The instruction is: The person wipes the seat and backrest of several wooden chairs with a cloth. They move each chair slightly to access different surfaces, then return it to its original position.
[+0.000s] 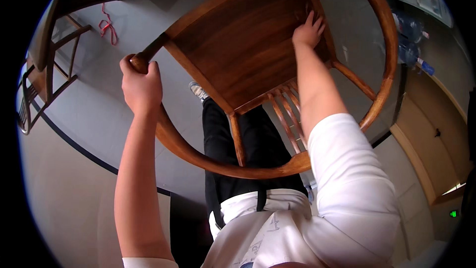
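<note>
A brown wooden armchair (241, 41) with a curved rail and a slatted back stands before me, its back side nearest my body. My left hand (141, 82) is closed around the rounded end of the armrest at the chair's left. On the right side of the seat lies my right hand (309, 31), fingers spread, near the seat's side edge. Whether a thin thing lies under or beside those fingers, I cannot tell. Part of the seat's far edge runs out of view at the top.
A red cord (107, 28) lies on the grey floor at upper left. Another wooden chair (48, 78) stands at far left, beside a dark table edge. Large clear plastic bottles (409, 41) are at the right, near a wooden door (435, 130). My shoe (199, 91) shows beside the seat.
</note>
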`<control>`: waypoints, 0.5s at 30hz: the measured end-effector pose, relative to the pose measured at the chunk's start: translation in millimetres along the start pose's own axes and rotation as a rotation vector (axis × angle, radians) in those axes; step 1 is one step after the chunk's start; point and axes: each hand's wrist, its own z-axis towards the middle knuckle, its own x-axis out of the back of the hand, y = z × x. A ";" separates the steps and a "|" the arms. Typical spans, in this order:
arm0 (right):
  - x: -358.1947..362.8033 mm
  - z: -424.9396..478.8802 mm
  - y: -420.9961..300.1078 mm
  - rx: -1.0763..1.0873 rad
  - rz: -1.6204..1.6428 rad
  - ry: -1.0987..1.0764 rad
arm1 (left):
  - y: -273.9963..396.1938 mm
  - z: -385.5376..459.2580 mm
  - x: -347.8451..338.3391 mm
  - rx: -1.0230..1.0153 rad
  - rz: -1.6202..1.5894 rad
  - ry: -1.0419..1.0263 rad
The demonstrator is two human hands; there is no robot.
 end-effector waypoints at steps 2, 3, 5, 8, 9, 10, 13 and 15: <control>-5.1 -61.9 -6.3 -0.062 -0.011 -0.020 | 1.4 -5.1 4.1 0.025 0.014 -0.007; -16.3 -94.7 -7.0 -0.094 0.020 -0.019 | 4.3 -5.8 5.0 0.024 -0.004 -0.017; -10.7 -165.4 -43.1 -0.154 0.050 -0.136 | 1.8 -4.6 2.7 0.031 -0.005 -0.015; -7.2 -248.4 -92.3 -0.119 0.065 -0.317 | -2.9 -1.8 0.0 0.025 -0.010 0.002; -15.2 -270.8 -101.5 -0.054 0.063 -0.334 | -1.4 -2.5 -0.1 0.023 -0.007 0.001; -23.5 -287.3 -112.2 0.007 0.067 -0.366 | 1.4 -2.5 -0.3 0.020 -0.002 -0.001; -17.4 -308.5 -126.7 0.485 0.136 -0.490 | -2.1 -0.5 -1.9 0.018 -0.003 0.010; -22.4 -281.9 -119.1 0.873 0.199 -0.532 | -6.9 0.2 -3.3 0.008 0.006 0.021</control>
